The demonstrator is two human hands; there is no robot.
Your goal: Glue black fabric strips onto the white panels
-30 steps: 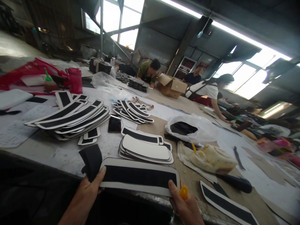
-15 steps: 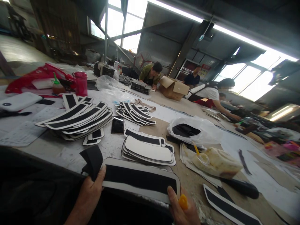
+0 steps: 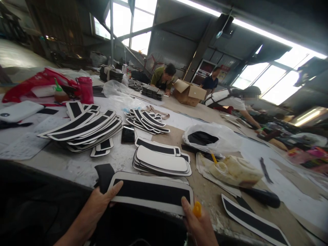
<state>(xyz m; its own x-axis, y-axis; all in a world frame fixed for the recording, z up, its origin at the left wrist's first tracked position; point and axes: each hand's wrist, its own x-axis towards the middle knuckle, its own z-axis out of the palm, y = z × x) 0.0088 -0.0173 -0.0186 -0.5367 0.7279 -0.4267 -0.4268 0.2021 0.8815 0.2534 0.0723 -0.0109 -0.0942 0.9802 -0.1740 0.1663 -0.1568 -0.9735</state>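
the long white panel (image 3: 151, 192) with a black strip down its middle lies flat along the near edge of the worktop (image 3: 77, 167), spanning the gap between both hands. it looks thin, light and fairly stiff, likely to flex if lifted by one end, so a pinch at each short end suits it best. the left hand (image 3: 98, 201) grips the panel's left end, thumb on top, with a loose piece of black fabric (image 3: 104, 176) folded just behind it. the right hand (image 3: 198, 223) clasps the panel's right end, thumb on the face, and also holds a small yellow tool (image 3: 196, 209). just behind the panel sits a stack of similar white pieces (image 3: 162, 162); right of the panel lies another black-striped piece (image 3: 253, 222). farther behind the panel, a phone (image 3: 127, 134) and fanned piles (image 3: 84, 128).
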